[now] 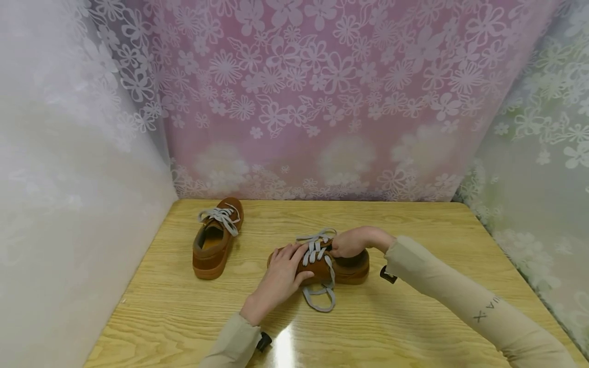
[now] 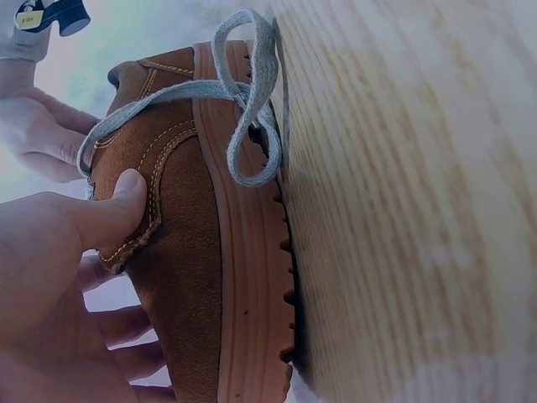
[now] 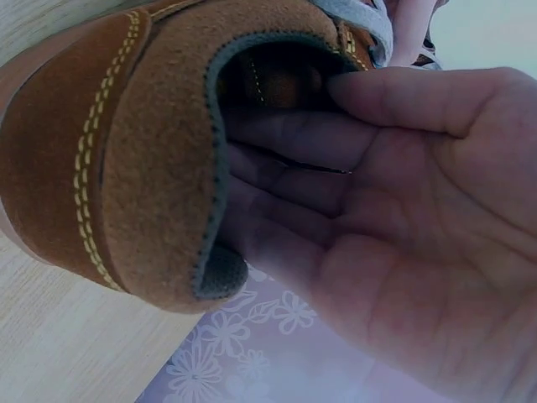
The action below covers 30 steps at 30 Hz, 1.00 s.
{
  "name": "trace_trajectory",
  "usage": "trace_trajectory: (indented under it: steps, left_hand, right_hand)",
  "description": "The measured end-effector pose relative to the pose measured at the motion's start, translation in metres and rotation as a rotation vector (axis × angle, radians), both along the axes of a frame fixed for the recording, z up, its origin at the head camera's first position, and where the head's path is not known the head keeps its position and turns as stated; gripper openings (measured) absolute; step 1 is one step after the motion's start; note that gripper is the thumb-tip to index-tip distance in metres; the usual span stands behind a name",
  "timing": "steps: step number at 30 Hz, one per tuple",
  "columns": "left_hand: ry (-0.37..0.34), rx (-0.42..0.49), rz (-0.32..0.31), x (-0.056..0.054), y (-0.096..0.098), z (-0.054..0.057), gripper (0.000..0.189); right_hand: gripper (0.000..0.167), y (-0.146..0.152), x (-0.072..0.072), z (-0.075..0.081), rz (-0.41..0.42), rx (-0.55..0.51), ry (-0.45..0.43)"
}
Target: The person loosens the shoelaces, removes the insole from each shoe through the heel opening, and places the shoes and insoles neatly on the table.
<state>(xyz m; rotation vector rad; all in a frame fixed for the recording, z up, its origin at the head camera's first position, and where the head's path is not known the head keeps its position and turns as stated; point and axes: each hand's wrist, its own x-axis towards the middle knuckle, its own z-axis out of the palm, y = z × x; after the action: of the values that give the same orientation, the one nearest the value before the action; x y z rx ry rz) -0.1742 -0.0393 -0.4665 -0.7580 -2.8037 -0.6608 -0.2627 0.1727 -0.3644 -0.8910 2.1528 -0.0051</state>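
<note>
A brown sneaker (image 1: 352, 273) with grey laces (image 1: 317, 253) lies sideways on the table, its toe to the left. My left hand (image 1: 287, 268) grips its front part; the thumb (image 2: 126, 201) presses the near side and the fingers spread over the top. At the ankle opening, my right hand (image 1: 352, 243) reaches inside from the far side, close to the tongue. The right wrist view shows the right fingers (image 3: 294, 193) running in behind the collar (image 3: 168, 159); their tips are hidden. A loose lace loop hangs beside the sole in the left wrist view.
A second brown sneaker (image 1: 218, 240), its laces tied loosely, stands at the back left of the wooden table (image 1: 414, 317). Flowered curtains (image 1: 313, 102) surround the table's back and sides.
</note>
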Motion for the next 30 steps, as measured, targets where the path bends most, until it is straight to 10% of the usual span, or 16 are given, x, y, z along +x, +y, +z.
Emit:
trace_trajectory:
  steps: [30]
  left_hand:
    - [-0.014,0.001,-0.001,0.0014,0.0005,0.0003,0.066]
  right_hand:
    - [0.031,-0.0044,0.0052,-0.0023,-0.039,0.048,0.069]
